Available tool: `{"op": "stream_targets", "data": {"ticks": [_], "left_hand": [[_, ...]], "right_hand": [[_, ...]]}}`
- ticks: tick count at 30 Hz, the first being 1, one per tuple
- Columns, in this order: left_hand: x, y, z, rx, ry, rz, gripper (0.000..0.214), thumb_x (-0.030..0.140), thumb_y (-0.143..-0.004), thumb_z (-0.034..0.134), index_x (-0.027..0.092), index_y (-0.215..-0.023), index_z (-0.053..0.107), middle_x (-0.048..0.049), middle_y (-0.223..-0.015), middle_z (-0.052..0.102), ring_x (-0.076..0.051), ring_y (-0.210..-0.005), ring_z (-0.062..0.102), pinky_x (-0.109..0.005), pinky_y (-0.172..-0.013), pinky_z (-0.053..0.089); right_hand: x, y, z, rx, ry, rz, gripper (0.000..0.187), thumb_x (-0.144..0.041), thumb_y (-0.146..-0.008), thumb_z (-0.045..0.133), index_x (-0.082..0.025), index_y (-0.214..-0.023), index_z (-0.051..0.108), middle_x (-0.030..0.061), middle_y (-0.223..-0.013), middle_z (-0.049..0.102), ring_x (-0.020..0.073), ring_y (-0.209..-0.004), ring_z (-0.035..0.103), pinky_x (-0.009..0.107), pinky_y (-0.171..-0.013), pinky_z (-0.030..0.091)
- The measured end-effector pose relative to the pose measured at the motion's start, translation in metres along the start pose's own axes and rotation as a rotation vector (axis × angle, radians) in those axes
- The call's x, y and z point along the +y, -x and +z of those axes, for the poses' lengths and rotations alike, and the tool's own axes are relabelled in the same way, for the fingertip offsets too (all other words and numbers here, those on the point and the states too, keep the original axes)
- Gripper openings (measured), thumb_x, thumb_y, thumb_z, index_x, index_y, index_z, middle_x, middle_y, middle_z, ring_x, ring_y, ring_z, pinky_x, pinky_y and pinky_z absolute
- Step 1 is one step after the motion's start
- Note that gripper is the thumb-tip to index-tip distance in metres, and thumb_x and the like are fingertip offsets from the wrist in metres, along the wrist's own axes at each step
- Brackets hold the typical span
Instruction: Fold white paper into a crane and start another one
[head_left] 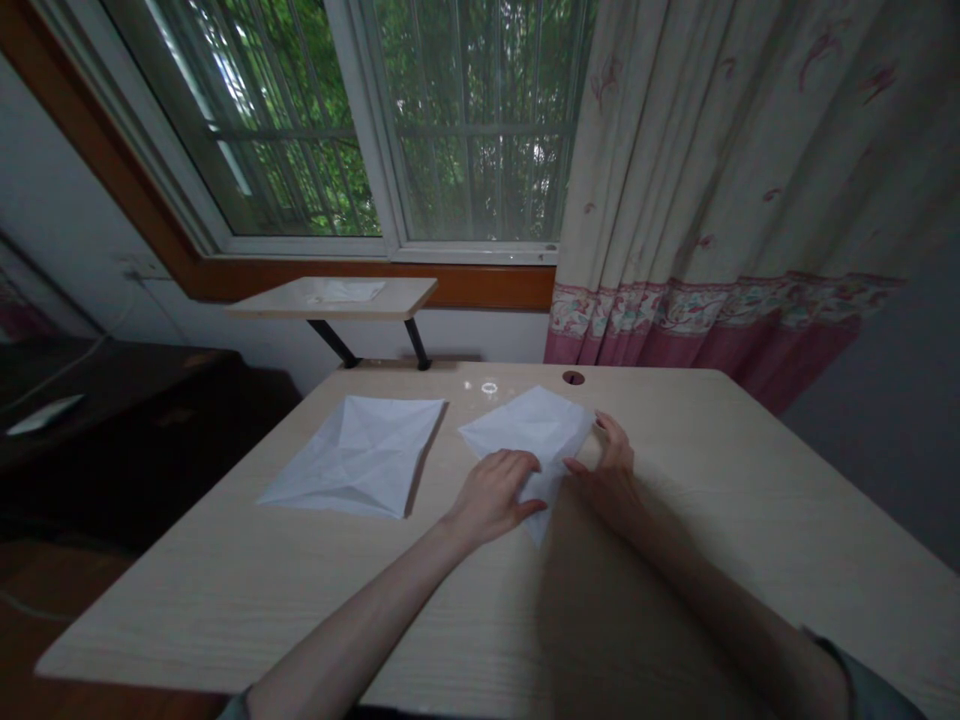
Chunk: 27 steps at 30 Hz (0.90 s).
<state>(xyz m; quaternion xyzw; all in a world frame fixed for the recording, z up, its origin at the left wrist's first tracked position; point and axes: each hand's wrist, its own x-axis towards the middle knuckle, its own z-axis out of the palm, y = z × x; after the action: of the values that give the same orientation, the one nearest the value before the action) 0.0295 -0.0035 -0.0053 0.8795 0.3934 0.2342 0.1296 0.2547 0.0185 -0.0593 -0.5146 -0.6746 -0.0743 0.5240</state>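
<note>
A white sheet of paper point(525, 425), folded into a kite-like shape with a point toward me, lies on the light wooden table point(735, 480). My left hand point(491, 497) holds its lower left part against the tabletop, fingers curved and thumb reaching over the paper near its lower point. At the right edge, my right hand point(611, 475) has its thumb and forefinger on the paper, set apart along that side. What lies beneath the fingers is hidden. To the left rests a larger white sheet of paper point(367, 450) with crease lines.
A small raised shelf point(409, 297) on black legs stands at the table's back left, with some white paper point(349, 290) on it. Behind are a barred window point(480, 130) and a patterned curtain point(675, 180). A round cable hole point(574, 378) sits near the back edge.
</note>
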Motion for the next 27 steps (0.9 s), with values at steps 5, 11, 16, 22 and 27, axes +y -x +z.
{"op": "stream_targets", "data": {"ticks": [5, 11, 16, 22, 27], "left_hand": [[0.0, 0.001, -0.001, -0.026, 0.01, -0.045, 0.046, 0.039, -0.083, 0.073, 0.022, -0.119, 0.049, -0.007, -0.121, 0.063, -0.025, -0.111, 0.061, -0.037, -0.095, 0.047], [0.001, 0.002, -0.002, -0.098, 0.017, -0.03, 0.045, 0.036, -0.088, 0.067, 0.024, -0.125, 0.045, -0.0058, -0.123, 0.061, -0.024, -0.112, 0.06, -0.036, -0.095, 0.048], [-0.002, 0.002, -0.001, -0.091, -0.05, 0.062, 0.044, 0.035, -0.09, 0.065, 0.026, -0.128, 0.046, -0.0072, -0.14, 0.051, -0.025, -0.123, 0.053, -0.039, -0.104, 0.044], [-0.003, 0.001, -0.001, -0.108, -0.122, 0.089, 0.045, 0.037, -0.089, 0.066, 0.026, -0.13, 0.049, -0.0075, -0.143, 0.048, -0.026, -0.123, 0.053, -0.041, -0.103, 0.045], [-0.004, 0.001, 0.001, -0.072, -0.143, 0.088, 0.047, 0.038, -0.087, 0.069, 0.026, -0.13, 0.053, -0.0071, -0.142, 0.051, -0.027, -0.122, 0.054, -0.042, -0.104, 0.045]], "right_hand": [[0.001, 0.001, -0.001, -0.054, -0.112, 0.042, 0.073, -0.058, -0.086, 0.058, -0.02, -0.141, 0.03, 0.0199, -0.13, 0.051, 0.0336, -0.117, 0.054, 0.056, -0.095, 0.046], [-0.004, 0.0, -0.005, -0.106, -0.241, 0.077, 0.064, -0.051, -0.087, 0.061, -0.022, -0.137, 0.033, 0.0174, -0.128, 0.053, 0.0294, -0.112, 0.058, 0.051, -0.092, 0.05], [-0.004, -0.003, -0.007, -0.08, -0.231, -0.073, 0.041, -0.041, -0.09, 0.06, -0.025, -0.123, 0.043, 0.0139, -0.126, 0.052, 0.0296, -0.12, 0.053, 0.052, -0.093, 0.051], [-0.004, -0.002, -0.01, -0.222, -0.146, -0.152, 0.025, -0.026, -0.092, 0.056, -0.026, -0.116, 0.053, 0.0121, -0.126, 0.051, 0.0281, -0.126, 0.05, 0.054, -0.102, 0.047], [-0.009, -0.004, -0.014, -0.345, -0.096, -0.144, 0.036, -0.013, -0.088, 0.053, -0.026, -0.121, 0.059, 0.0134, -0.138, 0.043, 0.0286, -0.125, 0.052, 0.053, -0.099, 0.051]]}}
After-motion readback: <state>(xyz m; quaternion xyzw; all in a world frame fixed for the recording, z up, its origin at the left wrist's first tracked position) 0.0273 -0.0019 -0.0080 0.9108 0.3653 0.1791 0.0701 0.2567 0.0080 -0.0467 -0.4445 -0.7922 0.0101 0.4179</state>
